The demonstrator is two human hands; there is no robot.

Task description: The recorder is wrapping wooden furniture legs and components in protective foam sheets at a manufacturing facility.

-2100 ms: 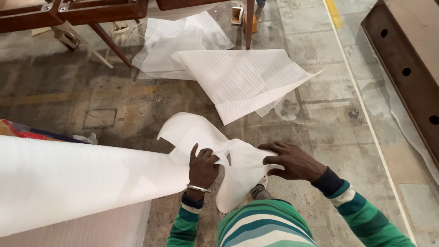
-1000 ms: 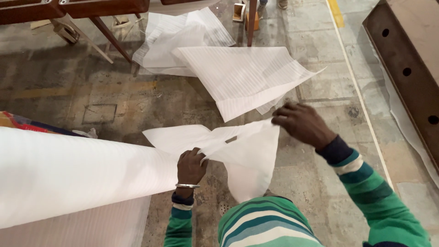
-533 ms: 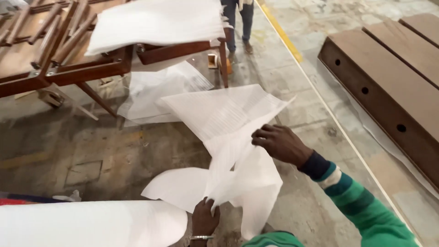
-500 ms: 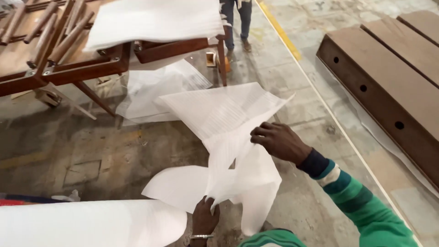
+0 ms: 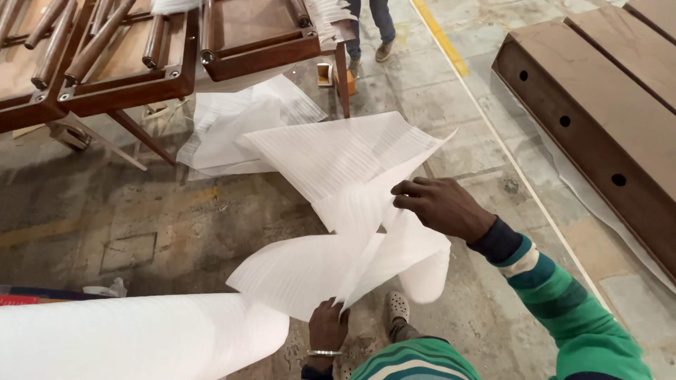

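While the white foam sheet (image 5: pixel 331 271) hangs in the air above the concrete floor (image 5: pixel 141 225), both hands pinch it tight. The left hand (image 5: pixel 328 325) is closed on the low corner, close to the person's body. The right hand (image 5: pixel 440 206) is closed on a fold higher up, out in front. To do this well, the hands should pull gently apart so the thin sheet opens flat and does not rip. The big foam roll (image 5: pixel 134 338) lies at the floor's near left edge, just beside the left hand. More loose sheets (image 5: pixel 338 151) lie farther off, near the wooden frames (image 5: pixel 127 63). Long brown boards (image 5: pixel 598 105) rest along the right side.
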